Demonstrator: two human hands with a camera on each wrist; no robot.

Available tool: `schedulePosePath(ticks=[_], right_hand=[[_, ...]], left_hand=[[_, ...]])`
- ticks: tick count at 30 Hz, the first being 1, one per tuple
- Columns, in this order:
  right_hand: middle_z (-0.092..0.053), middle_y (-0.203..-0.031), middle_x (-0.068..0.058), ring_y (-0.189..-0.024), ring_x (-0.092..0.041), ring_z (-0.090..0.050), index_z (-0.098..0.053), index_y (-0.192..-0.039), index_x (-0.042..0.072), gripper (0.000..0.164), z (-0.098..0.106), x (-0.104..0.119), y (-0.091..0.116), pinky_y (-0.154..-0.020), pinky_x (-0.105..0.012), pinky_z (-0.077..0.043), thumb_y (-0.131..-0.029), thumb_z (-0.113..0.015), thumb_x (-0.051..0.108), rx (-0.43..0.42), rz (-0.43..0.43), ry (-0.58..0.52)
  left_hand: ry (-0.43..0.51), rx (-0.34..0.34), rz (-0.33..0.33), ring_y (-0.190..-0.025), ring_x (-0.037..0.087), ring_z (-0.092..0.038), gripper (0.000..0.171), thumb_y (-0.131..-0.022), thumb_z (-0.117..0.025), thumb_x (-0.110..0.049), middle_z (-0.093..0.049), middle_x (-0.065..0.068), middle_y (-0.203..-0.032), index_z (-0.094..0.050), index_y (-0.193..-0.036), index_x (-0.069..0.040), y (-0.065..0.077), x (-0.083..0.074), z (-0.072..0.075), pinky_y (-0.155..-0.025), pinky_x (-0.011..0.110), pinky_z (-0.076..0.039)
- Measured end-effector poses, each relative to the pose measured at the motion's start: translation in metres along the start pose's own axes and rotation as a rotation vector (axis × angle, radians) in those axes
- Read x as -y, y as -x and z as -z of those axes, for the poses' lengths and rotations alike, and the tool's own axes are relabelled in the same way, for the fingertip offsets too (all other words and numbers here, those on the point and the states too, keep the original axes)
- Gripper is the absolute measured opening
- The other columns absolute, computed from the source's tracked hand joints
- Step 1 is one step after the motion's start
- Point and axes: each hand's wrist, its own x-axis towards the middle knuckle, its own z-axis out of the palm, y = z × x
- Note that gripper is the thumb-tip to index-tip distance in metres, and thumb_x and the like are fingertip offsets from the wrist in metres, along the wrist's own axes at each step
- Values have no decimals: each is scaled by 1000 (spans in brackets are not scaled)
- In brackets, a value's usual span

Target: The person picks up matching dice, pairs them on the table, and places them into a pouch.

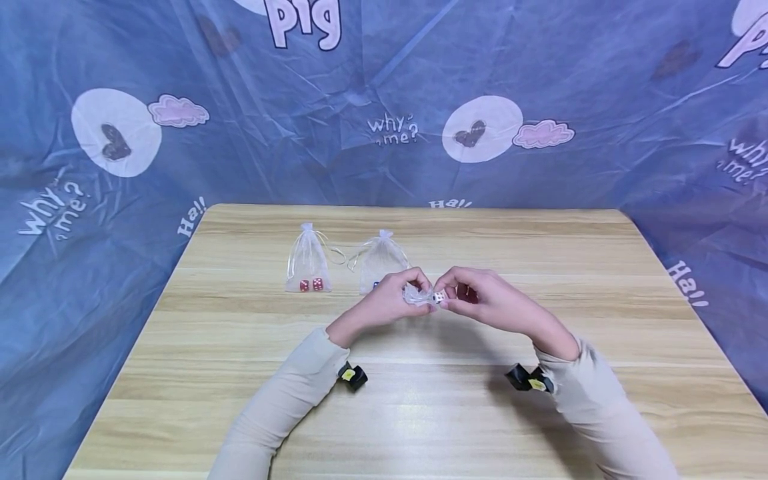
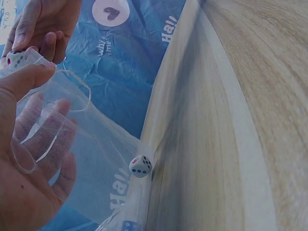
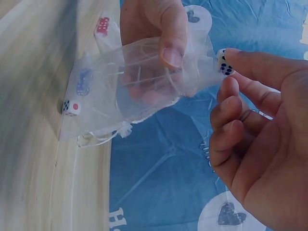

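Observation:
My left hand (image 1: 390, 298) grips a sheer white mesh drawstring bag (image 2: 103, 144) near its mouth, the thumb on the outside. One white die (image 2: 140, 166) with coloured dots lies at the bag's bottom, close to the tabletop. Between thumb and fingertips, my right hand (image 1: 492, 300) pinches a second white die (image 3: 224, 62) right at the bag's mouth. The two hands nearly meet above the table. In the head view the left hand covers part of another mesh bag (image 1: 384, 257); blue dice (image 3: 83, 82) show through the mesh in the right wrist view.
Farther left on the wooden table (image 1: 198, 347) lies a closed mesh bag (image 1: 308, 257) with two red dice (image 1: 318, 284) inside. A blue printed cloth (image 1: 360, 167) hangs behind the table and at its sides.

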Motion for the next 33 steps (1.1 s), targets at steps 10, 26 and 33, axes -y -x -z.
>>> schedulePosePath(ticks=[10, 26, 33], right_hand=[[-49, -71, 9, -58, -2, -41, -65, -102, 17, 16, -2, 0, -7, -55, -20, -39, -88, -70, 11, 14, -15, 72], [-51, -75, 7, -60, -3, -42, -64, -106, 14, 24, 0, -5, -3, -54, -20, -38, -84, -73, 12, -7, -33, 23], [-51, -79, 3, -62, -3, -41, -62, -108, 11, 30, -1, -12, 4, -54, -20, -38, -82, -76, 14, -3, -74, -22]], left_hand=[[-20, -15, -17, -85, 9, -57, 26, -76, -80, -12, -65, 6, -96, -57, -90, -11, -1, 1, 0, -79, 22, -48], [-10, -15, -14, -86, 11, -57, 24, -76, -78, -7, -65, 7, -96, -58, -89, -10, -2, 3, 0, -79, 23, -47], [-6, -19, -11, -89, 11, -58, 25, -75, -79, -6, -65, 8, -98, -59, -90, -9, -3, 3, -1, -83, 23, -48]])
